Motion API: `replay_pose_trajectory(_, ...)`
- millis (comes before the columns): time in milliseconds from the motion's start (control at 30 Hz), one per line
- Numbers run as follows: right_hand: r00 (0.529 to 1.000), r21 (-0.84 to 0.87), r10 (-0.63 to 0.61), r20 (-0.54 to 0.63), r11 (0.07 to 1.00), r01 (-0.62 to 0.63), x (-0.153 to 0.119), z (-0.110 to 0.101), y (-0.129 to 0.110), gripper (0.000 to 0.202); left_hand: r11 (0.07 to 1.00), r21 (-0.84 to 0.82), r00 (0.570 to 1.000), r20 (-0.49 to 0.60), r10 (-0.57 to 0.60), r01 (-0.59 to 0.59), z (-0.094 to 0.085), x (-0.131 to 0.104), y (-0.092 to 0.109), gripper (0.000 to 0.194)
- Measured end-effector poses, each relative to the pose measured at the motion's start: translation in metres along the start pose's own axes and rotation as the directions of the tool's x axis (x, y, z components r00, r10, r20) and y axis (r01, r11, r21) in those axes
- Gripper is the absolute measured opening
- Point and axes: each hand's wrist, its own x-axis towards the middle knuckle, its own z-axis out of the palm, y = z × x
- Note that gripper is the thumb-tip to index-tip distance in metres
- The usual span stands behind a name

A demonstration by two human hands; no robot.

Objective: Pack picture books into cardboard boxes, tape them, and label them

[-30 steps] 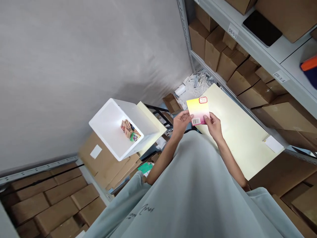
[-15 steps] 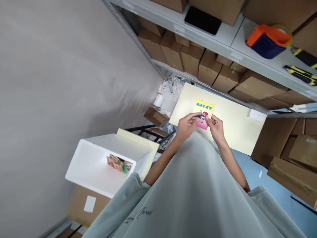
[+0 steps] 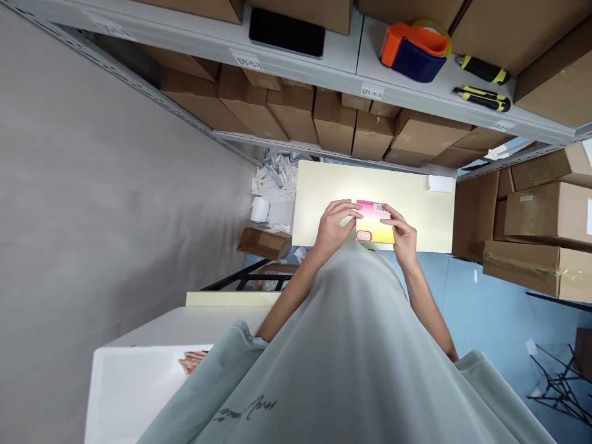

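A small booklet (image 3: 374,223) is held over the pale table (image 3: 324,185), its pink and yellow back cover upward. A barcode shows near its top edge and a red-framed label at its lower left. My left hand (image 3: 333,226) grips the booklet's left edge, fingers on top. At the opposite edge, my right hand (image 3: 403,237) is closed on it, with fingers reaching over the upper right corner beside the barcode. The thumbs are mostly hidden.
A white slip (image 3: 440,183) lies at the table's right end. Ahead, a shelf holds cartons, a phone (image 3: 287,32), a tape dispenser (image 3: 414,52) and cutters (image 3: 483,98). Cartons (image 3: 522,265) are stacked on the right. A white bin (image 3: 124,394) stands lower left, near paper scraps (image 3: 277,176).
The booklet has been turned over, from its front cover with a cartoon and title to its back cover. Both hands still hold it. My view has swung to the right.
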Motion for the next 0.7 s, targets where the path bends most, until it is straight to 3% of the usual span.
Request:
replay_pose_trajectory(100,1.0,-0.011,0.03,-0.004,1.0,-0.03,-0.001,0.004,0.009,0.034,1.0,0.004,1.0,-0.011,-0.027,0.027,-0.006,-0.008,-0.008,0.014)
replay_pose_trajectory(200,0.984,-0.043,0.176,-0.019,0.983,-0.176,0.002,0.018,0.027,0.047,0.971,-0.073,0.973,-0.032,-0.229,0.226,-0.014,-0.023,-0.028,0.023)
replay_pose_trajectory(400,0.929,-0.118,0.365,0.06,0.927,-0.356,0.033,0.077,0.082,0.059,0.824,-0.284,0.862,0.02,-0.506,0.49,-0.043,-0.039,-0.112,0.049)
replay_pose_trajectory(467,0.905,-0.081,0.41,0.112,0.912,-0.403,0.053,0.105,0.104,0.063,0.778,-0.311,0.818,-0.001,-0.575,0.546,-0.057,-0.031,-0.144,0.051)
replay_pose_trajectory(600,0.861,0.01,0.481,0.163,0.872,-0.489,0.106,0.162,0.148,0.053,0.752,-0.246,0.728,-0.195,-0.657,0.612,-0.081,0.008,-0.204,0.035)
replay_pose_trajectory(700,0.857,0.055,0.503,0.112,0.858,-0.511,0.148,0.196,0.175,0.04,0.759,-0.222,0.706,-0.278,-0.651,0.613,-0.091,0.042,-0.241,0.033)
